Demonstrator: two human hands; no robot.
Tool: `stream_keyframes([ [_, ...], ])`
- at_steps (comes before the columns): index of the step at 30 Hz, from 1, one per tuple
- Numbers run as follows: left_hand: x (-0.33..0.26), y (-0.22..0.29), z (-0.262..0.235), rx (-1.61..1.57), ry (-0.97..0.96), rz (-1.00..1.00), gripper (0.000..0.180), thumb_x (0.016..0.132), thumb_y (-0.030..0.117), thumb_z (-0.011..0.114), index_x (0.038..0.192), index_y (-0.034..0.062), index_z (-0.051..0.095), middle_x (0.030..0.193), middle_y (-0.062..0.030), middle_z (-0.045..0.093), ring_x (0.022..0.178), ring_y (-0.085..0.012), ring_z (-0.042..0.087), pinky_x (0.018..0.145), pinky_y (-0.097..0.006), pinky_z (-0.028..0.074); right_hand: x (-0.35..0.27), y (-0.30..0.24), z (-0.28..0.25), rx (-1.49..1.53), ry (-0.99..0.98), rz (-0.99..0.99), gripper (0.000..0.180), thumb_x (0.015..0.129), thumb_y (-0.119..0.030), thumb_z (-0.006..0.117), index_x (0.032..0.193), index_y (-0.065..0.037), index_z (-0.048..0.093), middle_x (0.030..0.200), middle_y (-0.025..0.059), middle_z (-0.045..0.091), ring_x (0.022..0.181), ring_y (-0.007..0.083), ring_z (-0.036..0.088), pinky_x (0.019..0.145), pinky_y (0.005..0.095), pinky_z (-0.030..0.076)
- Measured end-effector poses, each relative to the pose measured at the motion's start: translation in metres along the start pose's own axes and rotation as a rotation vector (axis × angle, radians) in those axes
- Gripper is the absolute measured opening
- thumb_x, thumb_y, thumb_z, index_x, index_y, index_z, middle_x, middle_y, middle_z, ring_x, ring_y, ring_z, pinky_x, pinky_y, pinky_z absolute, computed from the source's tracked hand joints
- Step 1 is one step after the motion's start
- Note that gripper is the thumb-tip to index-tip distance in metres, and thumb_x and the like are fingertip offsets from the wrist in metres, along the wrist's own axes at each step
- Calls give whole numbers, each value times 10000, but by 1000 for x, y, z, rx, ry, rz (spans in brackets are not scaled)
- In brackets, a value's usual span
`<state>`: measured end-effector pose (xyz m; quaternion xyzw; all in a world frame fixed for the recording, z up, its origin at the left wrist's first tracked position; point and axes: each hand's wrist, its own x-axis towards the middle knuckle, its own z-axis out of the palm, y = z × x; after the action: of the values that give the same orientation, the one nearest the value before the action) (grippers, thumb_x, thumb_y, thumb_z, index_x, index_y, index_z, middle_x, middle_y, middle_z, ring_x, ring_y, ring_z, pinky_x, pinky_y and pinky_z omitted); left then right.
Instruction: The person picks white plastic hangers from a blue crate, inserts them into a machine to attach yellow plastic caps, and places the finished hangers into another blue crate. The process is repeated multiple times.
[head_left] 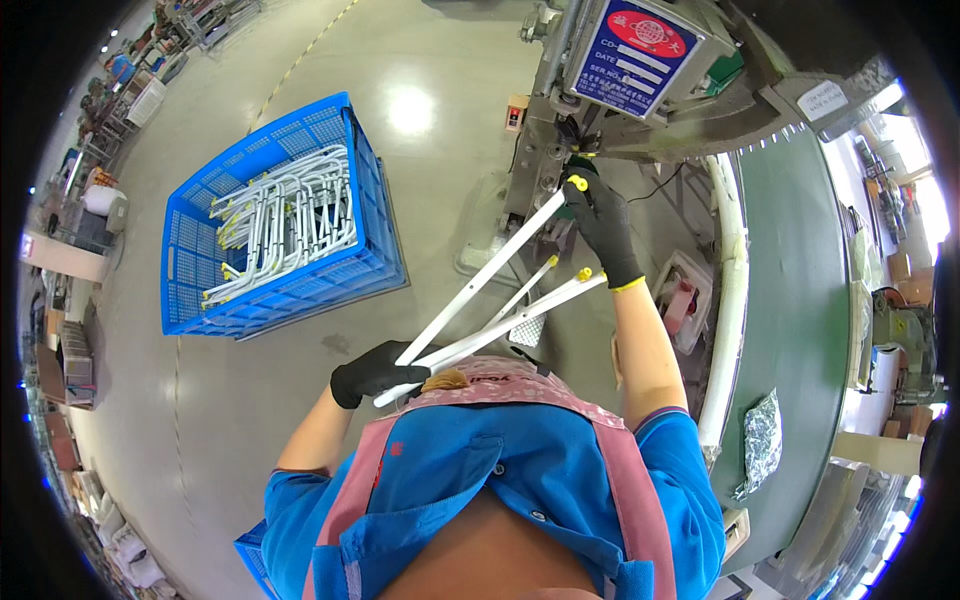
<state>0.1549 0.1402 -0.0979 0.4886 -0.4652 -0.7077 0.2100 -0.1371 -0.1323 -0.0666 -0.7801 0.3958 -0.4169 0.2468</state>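
The left hand (pixel 372 373), in a black glove, is closed around the near ends of a bundle of white rods (pixel 480 325), close to the person's chest. The rods fan out from this grip toward the far right; several carry yellow end caps (pixel 577 184). The right hand (pixel 606 222), also in a black glove, is curled around the far end of the longest rod, holding it up against the grey machine (pixel 560 120) that stands far and slightly right. A blue plate (pixel 640 45) with a red oval is fixed to the upper part of the machine. On the floor (pixel 420 110) to the far left stands a blue crate (pixel 280 215) holding more white rods of the same kind, well apart from both hands. To the right runs a green table (pixel 800 300) with a white edge rail (pixel 733 260); a clear bag of small parts (pixel 762 440) lies on its near part. A red and white item (pixel 683 297) sits low between the right forearm and the table. The person wears a blue shirt and a pink apron (pixel 500 385).
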Motion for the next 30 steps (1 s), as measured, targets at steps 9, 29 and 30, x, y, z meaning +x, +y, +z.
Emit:
stream_keyframes([
  [9,23,6,-33,-84,-54,-4,542,870,252,654,1317,-5,486,1126,-118,627,983,-173,573,891,-302,434,32,7,6,-221,-86,-109,259,860,-248,613,937,-1,627,763,186,620,693,348,604,630,381,470],
  [29,1,34,-63,-17,-64,89,412,911,184,592,1272,-2,521,965,-51,629,848,-107,566,770,-259,463,58,63,55,16,-181,536,242,846,-233,627,945,-16,665,771,74,659,696,156,620,656,291,482],
  [30,0,36,-60,35,-40,158,394,916,172,583,1265,-2,525,981,-58,635,858,-116,574,780,-265,467,57,61,54,141,-176,570,218,844,-201,630,942,-8,660,773,67,659,703,156,625,657,287,488],
])
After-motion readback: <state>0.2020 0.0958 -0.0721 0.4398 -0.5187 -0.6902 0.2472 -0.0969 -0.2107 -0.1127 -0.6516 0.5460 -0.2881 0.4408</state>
